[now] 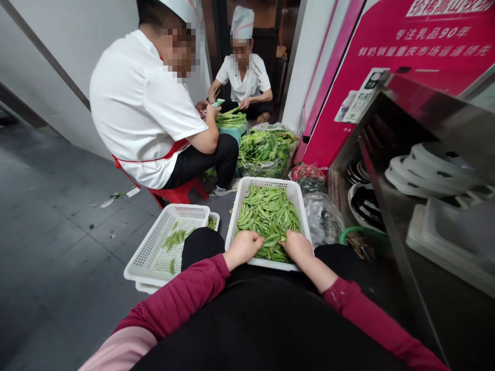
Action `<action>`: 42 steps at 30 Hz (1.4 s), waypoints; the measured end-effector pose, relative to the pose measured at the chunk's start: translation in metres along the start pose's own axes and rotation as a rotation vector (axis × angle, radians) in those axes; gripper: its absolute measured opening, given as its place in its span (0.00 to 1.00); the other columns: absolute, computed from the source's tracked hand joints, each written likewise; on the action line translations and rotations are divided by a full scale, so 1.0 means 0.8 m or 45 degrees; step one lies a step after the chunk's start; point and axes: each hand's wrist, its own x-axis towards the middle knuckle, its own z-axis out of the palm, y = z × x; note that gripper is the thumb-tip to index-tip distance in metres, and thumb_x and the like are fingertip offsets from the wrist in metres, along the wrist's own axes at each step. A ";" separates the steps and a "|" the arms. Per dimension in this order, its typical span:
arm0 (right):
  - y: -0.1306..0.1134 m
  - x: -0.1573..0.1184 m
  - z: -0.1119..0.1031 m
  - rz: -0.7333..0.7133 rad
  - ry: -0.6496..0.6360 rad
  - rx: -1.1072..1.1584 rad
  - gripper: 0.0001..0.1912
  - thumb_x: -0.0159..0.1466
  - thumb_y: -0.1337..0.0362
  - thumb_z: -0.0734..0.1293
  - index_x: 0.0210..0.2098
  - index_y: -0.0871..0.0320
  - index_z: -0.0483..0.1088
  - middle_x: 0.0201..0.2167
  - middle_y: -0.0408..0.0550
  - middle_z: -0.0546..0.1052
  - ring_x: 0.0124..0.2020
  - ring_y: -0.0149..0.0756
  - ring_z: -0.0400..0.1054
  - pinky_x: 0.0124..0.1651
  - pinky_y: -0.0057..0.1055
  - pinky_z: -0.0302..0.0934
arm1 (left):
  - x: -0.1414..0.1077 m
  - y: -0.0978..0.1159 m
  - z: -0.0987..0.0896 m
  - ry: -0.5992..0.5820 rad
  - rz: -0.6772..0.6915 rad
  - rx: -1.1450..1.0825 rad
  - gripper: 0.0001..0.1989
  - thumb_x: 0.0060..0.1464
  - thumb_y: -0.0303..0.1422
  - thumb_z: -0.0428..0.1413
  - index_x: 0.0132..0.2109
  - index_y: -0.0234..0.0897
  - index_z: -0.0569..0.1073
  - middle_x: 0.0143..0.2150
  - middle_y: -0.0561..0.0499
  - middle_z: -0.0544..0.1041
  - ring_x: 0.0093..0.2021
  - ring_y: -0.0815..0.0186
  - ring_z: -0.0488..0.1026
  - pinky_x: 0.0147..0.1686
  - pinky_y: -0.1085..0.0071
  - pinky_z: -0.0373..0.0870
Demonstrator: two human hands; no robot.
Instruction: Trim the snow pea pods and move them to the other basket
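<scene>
A white perforated basket (306,212) full of green pea pods (266,206) is in front of me, between my knees. Over its near side, my left hand (244,247) has thumb and fingers pinched together; what they hold is too small to make out. Facing it from the right, my right hand (297,246) pinches a pea pod (283,239) at the fingertips. Both hands are low over the heap, a short gap apart. To the left, a second white basket (144,256) holds a few loose pods.
Two co-workers in white sit ahead, one on a red stool (180,191). Leafy greens (266,147) fill a plastic bag beyond the basket. On the right are a clear plastic bag (324,219), a green-rimmed tub (358,230) and a metal shelf (402,242) with dishes.
</scene>
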 end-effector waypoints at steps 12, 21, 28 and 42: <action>-0.007 -0.040 -0.045 -0.613 0.301 0.316 0.08 0.57 0.65 0.59 0.35 0.54 0.68 0.33 0.46 0.72 0.37 0.37 0.65 0.39 0.30 0.57 | 0.006 0.024 0.003 -0.206 0.159 -0.094 0.16 0.50 0.36 0.44 0.30 0.31 0.72 0.18 0.55 0.63 0.20 0.74 0.55 0.22 0.76 0.51; -0.021 -0.045 -0.067 -0.806 0.246 0.387 0.07 0.58 0.67 0.58 0.32 0.56 0.68 0.30 0.47 0.72 0.34 0.37 0.64 0.38 0.31 0.57 | -0.001 0.036 -0.009 -0.397 0.152 -0.383 0.13 0.47 0.34 0.44 0.28 0.30 0.70 0.18 0.57 0.60 0.18 0.76 0.53 0.19 0.78 0.51; -0.024 -0.055 -0.087 -0.462 0.183 0.939 0.08 0.53 0.59 0.64 0.30 0.56 0.68 0.31 0.45 0.73 0.34 0.37 0.66 0.39 0.31 0.59 | 0.001 0.014 0.001 -0.197 -0.069 -0.426 0.09 0.41 0.31 0.45 0.22 0.30 0.67 0.15 0.57 0.58 0.18 0.76 0.52 0.18 0.78 0.50; -0.003 -0.051 -0.095 -0.198 0.129 1.317 0.11 0.51 0.57 0.67 0.29 0.58 0.67 0.25 0.45 0.73 0.26 0.34 0.66 0.31 0.30 0.60 | -0.010 0.033 -0.024 -0.456 0.406 -0.114 0.17 0.51 0.33 0.42 0.38 0.33 0.73 0.24 0.54 0.69 0.23 0.74 0.60 0.26 0.79 0.57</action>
